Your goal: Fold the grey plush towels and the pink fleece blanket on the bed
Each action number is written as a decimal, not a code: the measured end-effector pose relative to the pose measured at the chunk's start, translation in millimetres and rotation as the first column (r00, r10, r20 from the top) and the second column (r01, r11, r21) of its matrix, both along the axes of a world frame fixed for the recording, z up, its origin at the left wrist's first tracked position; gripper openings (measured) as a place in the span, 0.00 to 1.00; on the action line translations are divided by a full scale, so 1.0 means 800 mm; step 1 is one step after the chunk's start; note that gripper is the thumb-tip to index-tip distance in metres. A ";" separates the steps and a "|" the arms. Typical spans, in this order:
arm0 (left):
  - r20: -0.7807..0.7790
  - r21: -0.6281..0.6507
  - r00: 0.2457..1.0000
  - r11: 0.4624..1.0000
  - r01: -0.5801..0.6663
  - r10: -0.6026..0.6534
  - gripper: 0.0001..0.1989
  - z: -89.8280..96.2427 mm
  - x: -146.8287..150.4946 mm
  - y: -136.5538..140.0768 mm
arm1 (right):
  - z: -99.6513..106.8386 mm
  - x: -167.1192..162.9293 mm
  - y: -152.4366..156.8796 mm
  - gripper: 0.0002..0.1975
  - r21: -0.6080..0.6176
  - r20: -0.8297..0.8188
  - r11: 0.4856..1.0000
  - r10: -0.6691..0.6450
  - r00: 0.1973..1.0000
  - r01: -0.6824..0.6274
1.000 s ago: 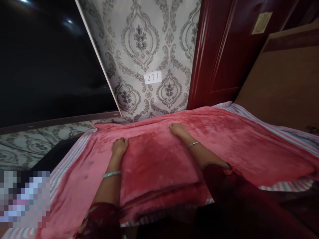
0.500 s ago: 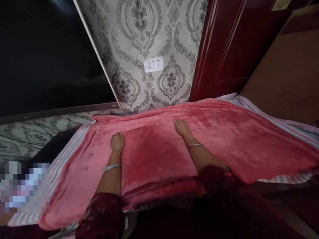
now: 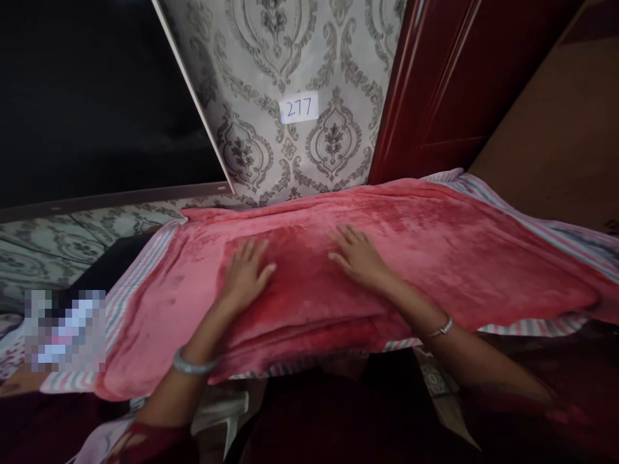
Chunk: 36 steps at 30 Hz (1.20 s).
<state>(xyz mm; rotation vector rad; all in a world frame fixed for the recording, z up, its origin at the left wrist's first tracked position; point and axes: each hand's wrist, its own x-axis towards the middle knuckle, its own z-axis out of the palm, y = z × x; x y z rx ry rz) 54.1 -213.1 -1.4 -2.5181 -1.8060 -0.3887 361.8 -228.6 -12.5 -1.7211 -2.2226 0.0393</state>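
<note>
A pink-red plush blanket (image 3: 464,251) with a striped border lies spread out in front of me. In its middle is a darker, roughly rectangular folded section (image 3: 294,290), its near edge in layers. My left hand (image 3: 245,274) is on the left part of this section, fingers spread and thumb out to the right. On its right part is my right hand (image 3: 358,256), also open with the fingers apart. Both hands are palm down and slightly blurred; neither grips anything.
A large black screen (image 3: 97,103) stands at the back left. Behind the blanket are a patterned wall (image 3: 338,145) with a paper label (image 3: 298,107) marked 277, and a dark red door panel (image 3: 435,84). A brown board-like surface (image 3: 556,129) rises at the right.
Both hands have gone from closed at the folded section's sides to open and flat on top of it. They have moved inward, and the view has tilted slightly.
</note>
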 end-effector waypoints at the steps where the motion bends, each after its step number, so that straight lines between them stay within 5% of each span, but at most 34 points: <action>1: -0.039 -0.003 0.995 0.996 0.093 -0.093 0.32 -0.008 0.011 -0.025 | -0.004 -0.010 -0.017 0.30 0.008 0.020 0.996 0.084 0.996 -0.084; 4: -0.088 -0.032 0.983 0.987 0.159 -0.161 0.31 -0.041 0.035 -0.081 | -0.027 -0.036 -0.052 0.30 -0.061 0.059 0.975 0.216 0.975 -0.212; 8: -0.100 -0.007 0.988 0.993 0.116 -0.116 0.29 -0.071 0.042 -0.101 | -0.056 -0.046 -0.063 0.29 -0.066 0.072 0.979 0.198 0.977 -0.194; 19: -0.071 0.010 0.994 0.996 0.083 -0.082 0.28 -0.064 0.040 -0.110 | -0.066 -0.031 -0.068 0.26 0.016 0.012 0.978 0.208 0.978 -0.208; 24: -0.092 0.011 0.996 1.000 -0.012 0.013 0.28 -0.064 0.002 -0.132 | -0.078 -0.001 -0.093 0.26 0.047 0.026 0.988 0.147 0.989 -0.148; 29: -0.028 0.103 0.987 0.983 -0.153 0.157 0.29 -0.085 -0.050 -0.152 | -0.106 0.036 -0.127 0.25 0.118 -0.054 0.992 0.059 0.997 -0.052; 36: 0.124 0.212 0.981 0.962 -0.172 0.149 0.28 -0.107 -0.067 -0.151 | -0.124 0.063 -0.145 0.24 0.204 -0.235 0.979 0.079 0.969 -0.030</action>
